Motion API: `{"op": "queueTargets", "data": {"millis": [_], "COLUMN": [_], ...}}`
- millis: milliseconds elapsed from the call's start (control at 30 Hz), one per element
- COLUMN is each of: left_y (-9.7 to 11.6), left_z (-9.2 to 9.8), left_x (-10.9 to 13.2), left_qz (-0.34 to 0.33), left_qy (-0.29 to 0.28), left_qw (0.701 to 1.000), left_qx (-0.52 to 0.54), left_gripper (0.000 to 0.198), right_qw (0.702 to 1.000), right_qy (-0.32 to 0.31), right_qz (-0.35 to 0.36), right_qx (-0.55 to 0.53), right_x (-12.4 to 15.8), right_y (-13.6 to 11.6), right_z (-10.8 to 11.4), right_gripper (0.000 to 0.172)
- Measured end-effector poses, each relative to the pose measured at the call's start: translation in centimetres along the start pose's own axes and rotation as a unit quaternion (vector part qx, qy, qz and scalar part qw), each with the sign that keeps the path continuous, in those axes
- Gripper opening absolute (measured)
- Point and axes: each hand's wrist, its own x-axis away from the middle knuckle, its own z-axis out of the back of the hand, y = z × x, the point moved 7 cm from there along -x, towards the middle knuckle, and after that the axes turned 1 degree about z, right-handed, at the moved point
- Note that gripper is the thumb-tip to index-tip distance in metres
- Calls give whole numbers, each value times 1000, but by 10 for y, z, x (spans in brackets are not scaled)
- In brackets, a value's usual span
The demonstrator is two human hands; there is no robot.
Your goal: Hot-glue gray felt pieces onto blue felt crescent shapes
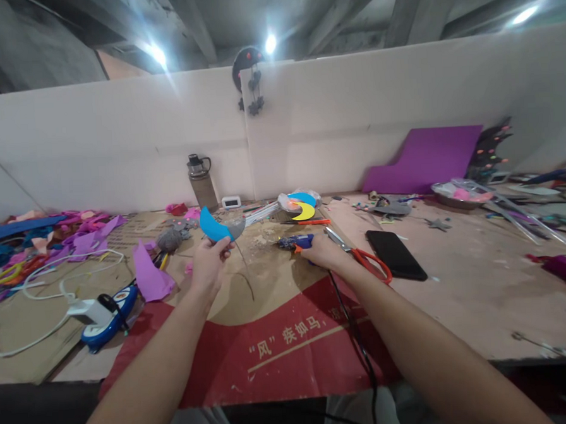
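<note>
My left hand (209, 260) is closed on a blue crescent-shaped cutout (211, 224), pinching its lower edge. A small grey piece (237, 227) sits against the crescent's right end, and a thin grey string (245, 258) hangs below it. In my right hand (323, 251) is a blue hot glue gun (295, 242) with an orange trigger, its nozzle pointing left toward the crescent but apart from it. The gun's black cord (349, 319) runs down over the table edge. Beyond the hands lies a yellow crescent cutout (304, 211) on a wrapped bundle.
Red-handled scissors (374, 265) and a black phone (395, 255) lie right of my right hand. On the left are a blue power strip (111, 322), a white cable and felt scraps (151, 273). A bottle (202, 184) and purple sheet (432, 157) stand by the wall.
</note>
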Motion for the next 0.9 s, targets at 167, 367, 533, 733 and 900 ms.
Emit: {"op": "queueTargets", "data": {"millis": [167,367,533,733,900], "left_y": [-5,-8,-10,-10,-10], "left_z": [1,3,3,2,2], "left_x": [-2,-3,-2,-2,0], "left_qz": [18,25,19,21,21], "left_qy": [-5,7,22,26,21], "left_qw": [1000,1000,999,999,999], "left_qx": [9,3,-19,-27,-32], "left_gripper": [26,28,26,29,28], "right_qw": [996,944,894,916,939], "right_qy": [9,83,12,28,59], "right_qz": [25,90,188,239,251], "right_qx": [-81,-305,-407,-322,-229], "right_x": [-2,18,41,51,56], "right_y": [-8,-41,-77,-84,-87], "right_z": [8,22,19,7,5], "right_gripper": [22,30,28,27,24]}}
